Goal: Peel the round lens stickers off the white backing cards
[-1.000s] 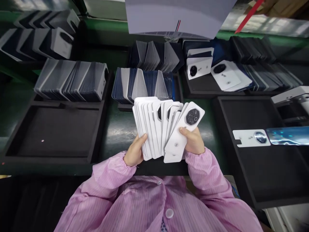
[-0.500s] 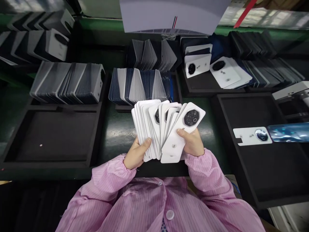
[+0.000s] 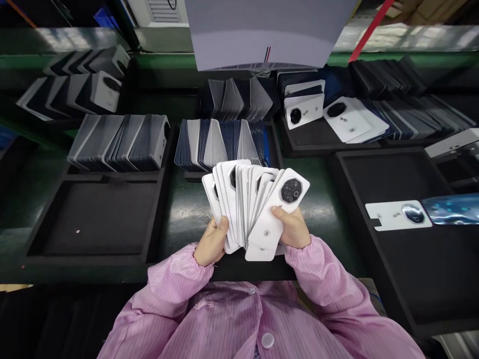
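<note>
A fanned stack of white phone back covers [image 3: 247, 199] stands upright between my two hands above the green bench. My left hand [image 3: 212, 244] grips the stack's lower left side, thumb on the front covers. My right hand [image 3: 294, 229] holds the right side, its thumb pressed on the frontmost cover [image 3: 275, 214], which shows a dark octagonal camera cut-out. Both arms wear pink striped sleeves.
An empty black foam tray [image 3: 90, 219] lies at the left, another black tray [image 3: 396, 259] at the right holds a single white cover [image 3: 396, 216] beside a blue film piece [image 3: 454, 208]. Rows of upright covers [image 3: 220, 139] fill trays behind. A white sheet [image 3: 262, 30] hangs above.
The fan has spread a little more on its left side and shifted slightly left and down in view. Both hands keep their grip.
</note>
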`<state>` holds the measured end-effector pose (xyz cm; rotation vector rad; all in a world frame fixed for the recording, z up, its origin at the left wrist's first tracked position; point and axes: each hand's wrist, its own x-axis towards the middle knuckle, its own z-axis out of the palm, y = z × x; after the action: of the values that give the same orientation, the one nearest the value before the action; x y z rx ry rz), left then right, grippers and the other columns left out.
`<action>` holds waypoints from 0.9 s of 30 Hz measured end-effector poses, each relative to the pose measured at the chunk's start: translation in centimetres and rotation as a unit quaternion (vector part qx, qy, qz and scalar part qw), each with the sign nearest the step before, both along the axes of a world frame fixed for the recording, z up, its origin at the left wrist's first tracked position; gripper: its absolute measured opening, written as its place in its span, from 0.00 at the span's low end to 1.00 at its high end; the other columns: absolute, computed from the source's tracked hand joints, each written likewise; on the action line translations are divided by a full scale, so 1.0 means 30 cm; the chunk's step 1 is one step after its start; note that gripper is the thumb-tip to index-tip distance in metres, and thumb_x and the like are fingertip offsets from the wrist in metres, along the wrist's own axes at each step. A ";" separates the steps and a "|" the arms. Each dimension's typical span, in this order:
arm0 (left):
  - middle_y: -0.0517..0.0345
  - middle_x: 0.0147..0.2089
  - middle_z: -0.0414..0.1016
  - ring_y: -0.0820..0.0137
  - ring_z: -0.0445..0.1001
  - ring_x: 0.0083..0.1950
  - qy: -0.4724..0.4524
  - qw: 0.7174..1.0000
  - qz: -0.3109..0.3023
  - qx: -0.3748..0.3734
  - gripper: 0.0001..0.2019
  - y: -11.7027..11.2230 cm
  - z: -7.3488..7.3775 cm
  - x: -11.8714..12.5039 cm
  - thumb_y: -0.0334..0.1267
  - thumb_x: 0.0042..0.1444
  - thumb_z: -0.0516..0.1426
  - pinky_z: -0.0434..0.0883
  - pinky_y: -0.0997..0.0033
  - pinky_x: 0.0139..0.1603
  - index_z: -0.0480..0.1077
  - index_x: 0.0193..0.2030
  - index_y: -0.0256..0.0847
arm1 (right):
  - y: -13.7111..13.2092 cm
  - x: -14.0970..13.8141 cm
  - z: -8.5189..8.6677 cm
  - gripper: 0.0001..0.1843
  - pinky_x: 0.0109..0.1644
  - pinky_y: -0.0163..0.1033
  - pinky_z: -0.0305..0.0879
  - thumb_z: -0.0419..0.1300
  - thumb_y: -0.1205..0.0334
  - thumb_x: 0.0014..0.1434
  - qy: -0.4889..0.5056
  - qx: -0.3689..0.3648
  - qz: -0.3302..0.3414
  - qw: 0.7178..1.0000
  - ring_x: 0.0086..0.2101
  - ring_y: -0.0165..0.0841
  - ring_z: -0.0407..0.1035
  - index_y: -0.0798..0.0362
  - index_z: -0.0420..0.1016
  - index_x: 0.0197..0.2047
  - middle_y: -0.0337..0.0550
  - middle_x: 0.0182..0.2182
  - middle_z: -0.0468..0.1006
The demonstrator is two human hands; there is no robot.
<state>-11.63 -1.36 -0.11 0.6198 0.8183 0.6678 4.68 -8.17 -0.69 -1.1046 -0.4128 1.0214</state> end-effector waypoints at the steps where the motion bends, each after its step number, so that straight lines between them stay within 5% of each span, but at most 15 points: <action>1: 0.49 0.52 0.78 0.56 0.72 0.59 0.002 1.000 0.001 -0.004 0.36 0.002 0.000 -0.002 0.60 0.38 0.66 0.66 0.58 0.62 0.70 0.53 0.43 | 0.001 0.002 -0.004 0.31 0.56 0.55 0.69 0.71 0.57 0.46 -0.001 -0.002 0.009 1.000 0.51 0.47 0.72 0.48 0.70 0.54 0.45 0.52 0.76; 7: 0.52 0.53 0.77 0.54 0.70 0.60 -0.019 0.998 -0.048 -0.026 0.34 0.025 0.024 -0.015 0.43 0.43 0.68 0.63 0.53 0.64 0.67 0.58 0.44 | 0.014 0.004 -0.002 0.30 0.58 0.54 0.67 0.70 0.58 0.48 -0.003 -0.009 0.004 1.000 0.53 0.45 0.71 0.48 0.70 0.54 0.43 0.53 0.76; 13: 0.49 0.55 0.76 0.54 0.70 0.60 -0.013 0.994 -0.096 -0.044 0.31 0.019 0.021 -0.018 0.43 0.50 0.64 0.65 0.53 0.63 0.64 0.61 0.43 | 0.009 0.037 0.027 0.28 0.59 0.53 0.66 0.70 0.61 0.48 0.010 -0.016 -0.031 0.999 0.51 0.43 0.72 0.49 0.71 0.53 0.42 0.48 0.79; 22: 0.49 0.47 0.80 0.50 0.75 0.53 -0.003 0.989 -0.123 -0.076 0.31 0.021 0.006 -0.016 0.37 0.40 0.64 0.71 0.51 0.55 0.69 0.55 0.37 | 0.008 0.039 0.001 0.25 0.57 0.52 0.68 0.69 0.59 0.48 0.056 -0.020 -0.004 0.998 0.48 0.43 0.74 0.49 0.73 0.51 0.42 0.46 0.80; 27: 0.50 0.47 0.79 0.53 0.77 0.50 0.043 0.987 -0.148 0.037 0.30 -0.004 -0.020 -0.018 0.37 0.38 0.68 0.72 0.53 0.52 0.69 0.52 0.39 | -0.015 -0.004 -0.011 0.25 0.58 0.53 0.67 0.71 0.55 0.46 -0.044 0.023 -0.022 0.999 0.49 0.43 0.73 0.50 0.74 0.48 0.44 0.48 0.79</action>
<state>-12.17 -1.48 -0.70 0.8240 0.7647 0.4039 4.56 -8.62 -1.01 -1.1166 -0.4791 0.9231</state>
